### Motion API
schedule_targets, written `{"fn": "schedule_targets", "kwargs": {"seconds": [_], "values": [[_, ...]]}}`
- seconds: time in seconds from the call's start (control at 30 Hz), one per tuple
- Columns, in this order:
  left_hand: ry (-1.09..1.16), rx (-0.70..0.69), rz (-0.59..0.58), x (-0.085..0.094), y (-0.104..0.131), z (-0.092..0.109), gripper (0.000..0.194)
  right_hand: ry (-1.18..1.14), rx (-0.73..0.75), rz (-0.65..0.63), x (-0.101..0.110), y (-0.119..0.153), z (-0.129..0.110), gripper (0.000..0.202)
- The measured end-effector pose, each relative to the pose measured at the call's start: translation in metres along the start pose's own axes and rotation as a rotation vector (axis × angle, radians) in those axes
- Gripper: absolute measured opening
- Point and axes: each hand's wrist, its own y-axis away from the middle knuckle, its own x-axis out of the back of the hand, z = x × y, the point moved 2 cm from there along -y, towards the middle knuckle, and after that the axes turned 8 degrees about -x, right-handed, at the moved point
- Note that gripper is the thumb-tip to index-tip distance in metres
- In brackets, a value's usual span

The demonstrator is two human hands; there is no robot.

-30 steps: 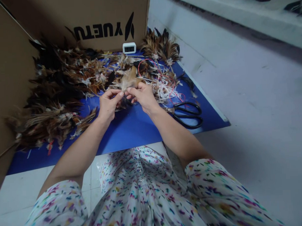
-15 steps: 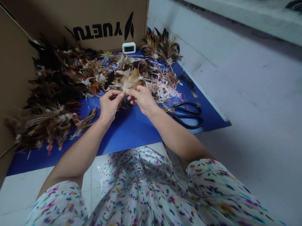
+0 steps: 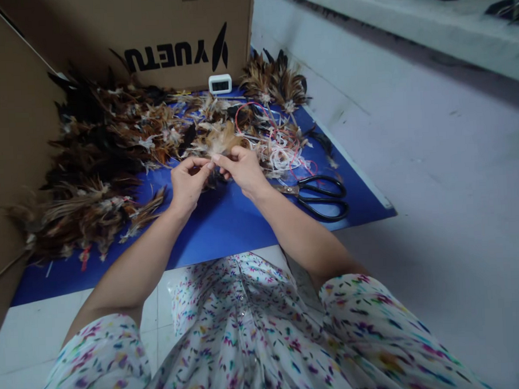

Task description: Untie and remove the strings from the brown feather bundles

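Both my hands meet over the blue tabletop [image 3: 226, 224], fingertips pinched at the base of a light tan feather bunch [image 3: 223, 140]. My left hand [image 3: 187, 183] is closed, thumb against the forefinger, at the bunch's lower end. From the other side, my right hand [image 3: 244, 169] also closes on that lower end, its other fingers curled. The feathers fan upward, away from me. Any fine thread between the fingertips is too small to make out. Close to my right forearm lies a pair of black-handled scissors [image 3: 324, 197].
Brown and black feathers [image 3: 97, 133] heap across the left and back. Beyond my right hand are tangled white strings [image 3: 286, 156] and a red string [image 3: 249, 105]. A small white digital clock [image 3: 220, 84] stands before a cardboard box [image 3: 175, 26]. A wall [image 3: 389, 126] borders the right side.
The feather bunch has tipped slightly and its tan tips have shifted to the right. Both hands keep nearly the same place and pinch. The whole view has moved a little.
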Motion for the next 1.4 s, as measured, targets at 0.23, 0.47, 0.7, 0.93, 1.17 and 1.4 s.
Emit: {"fn": "schedule_targets", "kwargs": {"seconds": [0.23, 0.47, 0.7, 0.93, 1.17, 1.4], "values": [[0.099, 0.178, -0.126, 0.001, -0.001, 0.005, 0.044, 0.077, 0.079, -0.05, 0.006, -0.005, -0.001, 0.05], [0.215, 0.367, -0.228, 0.001, -0.002, 0.013, 0.039, 0.099, 0.161, -0.157, 0.01, -0.009, 0.001, 0.051], [0.25, 0.467, -0.27, 0.003, -0.001, 0.018, 0.038, 0.171, 0.207, -0.163, 0.011, -0.008, -0.002, 0.055], [0.246, 0.447, -0.246, 0.002, 0.0, 0.016, 0.04, 0.244, 0.231, -0.112, 0.013, -0.008, -0.001, 0.061], [0.261, 0.435, -0.198, 0.002, -0.001, 0.012, 0.042, 0.25, 0.211, -0.131, 0.011, -0.003, -0.006, 0.047], [0.283, 0.331, -0.062, 0.009, -0.01, 0.016, 0.031, 0.355, 0.292, -0.006, 0.024, -0.015, -0.007, 0.019]]}}
